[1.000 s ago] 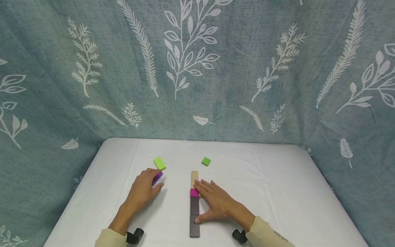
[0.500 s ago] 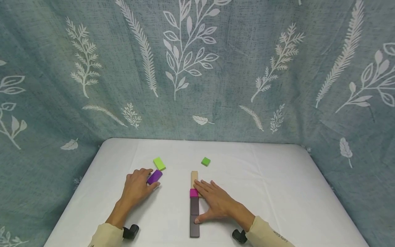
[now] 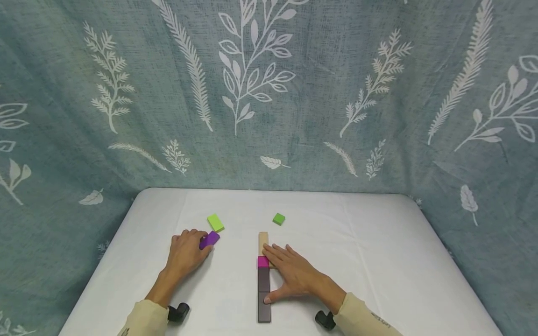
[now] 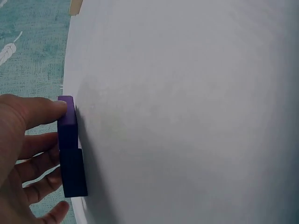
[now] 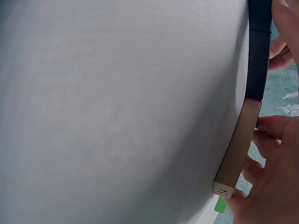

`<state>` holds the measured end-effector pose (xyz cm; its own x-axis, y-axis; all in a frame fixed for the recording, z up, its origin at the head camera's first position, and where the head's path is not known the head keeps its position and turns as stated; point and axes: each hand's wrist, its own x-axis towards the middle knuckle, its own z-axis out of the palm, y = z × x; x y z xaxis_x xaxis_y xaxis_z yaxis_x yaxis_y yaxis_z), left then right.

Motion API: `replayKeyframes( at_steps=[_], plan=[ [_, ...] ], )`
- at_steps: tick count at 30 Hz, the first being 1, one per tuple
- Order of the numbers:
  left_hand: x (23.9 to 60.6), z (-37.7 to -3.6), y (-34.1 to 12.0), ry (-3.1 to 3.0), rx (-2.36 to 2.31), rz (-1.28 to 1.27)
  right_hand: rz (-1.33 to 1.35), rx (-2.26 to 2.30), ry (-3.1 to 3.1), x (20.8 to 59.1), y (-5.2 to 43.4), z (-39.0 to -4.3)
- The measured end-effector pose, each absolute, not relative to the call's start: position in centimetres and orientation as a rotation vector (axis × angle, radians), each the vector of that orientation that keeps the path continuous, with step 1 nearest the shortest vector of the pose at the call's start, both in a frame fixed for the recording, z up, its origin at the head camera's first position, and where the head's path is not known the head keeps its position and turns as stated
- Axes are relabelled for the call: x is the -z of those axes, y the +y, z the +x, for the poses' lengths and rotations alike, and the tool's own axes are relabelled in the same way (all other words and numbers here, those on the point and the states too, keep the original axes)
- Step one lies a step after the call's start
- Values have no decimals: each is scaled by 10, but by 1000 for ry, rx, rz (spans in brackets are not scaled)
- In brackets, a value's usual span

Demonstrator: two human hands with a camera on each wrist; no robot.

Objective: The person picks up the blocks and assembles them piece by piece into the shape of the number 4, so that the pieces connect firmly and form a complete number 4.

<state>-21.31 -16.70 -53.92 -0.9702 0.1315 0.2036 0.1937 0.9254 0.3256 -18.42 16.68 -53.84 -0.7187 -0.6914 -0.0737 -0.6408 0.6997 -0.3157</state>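
My left hand (image 3: 187, 249) pinches a purple block (image 3: 209, 240) on the table, left of a line of blocks. In the left wrist view the thumb presses the purple block (image 4: 67, 116), and a dark block (image 4: 73, 172) adjoins its end. My right hand (image 3: 296, 275) rests with straight, spread fingers along the line. Its fingertips lie by the tan wooden block (image 3: 263, 242) and the magenta block (image 3: 262, 262); its thumb touches the nearer of two dark grey blocks (image 3: 263, 310). Another tan piece shows partly under the right fingers.
A lime green block (image 3: 215, 222) lies just beyond the purple one. Farther back, right of the line, is a small green block (image 3: 279, 219). A white cloth covers the table (image 3: 378, 242), and a patterned teal curtain (image 3: 315, 116) hangs behind and at both sides.
My left fingers first spread back from the purple block, which lay in the hand and then flat in sight; now thumb and fingers have closed on it. The right hand stays put.
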Motion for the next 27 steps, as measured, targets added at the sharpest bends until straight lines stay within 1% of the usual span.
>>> replayKeyframes(
  at_steps=[9,20,27],
  plan=[
    [540,-215,-165,-2885,582,-304,-1067,392,2723,539,167,-185],
    [539,-213,-154,-2883,624,-547,-1046,384,2721,538,166,-184],
    [536,-212,-145,-2916,656,-635,-1049,384,2718,538,166,-185]
  ],
)
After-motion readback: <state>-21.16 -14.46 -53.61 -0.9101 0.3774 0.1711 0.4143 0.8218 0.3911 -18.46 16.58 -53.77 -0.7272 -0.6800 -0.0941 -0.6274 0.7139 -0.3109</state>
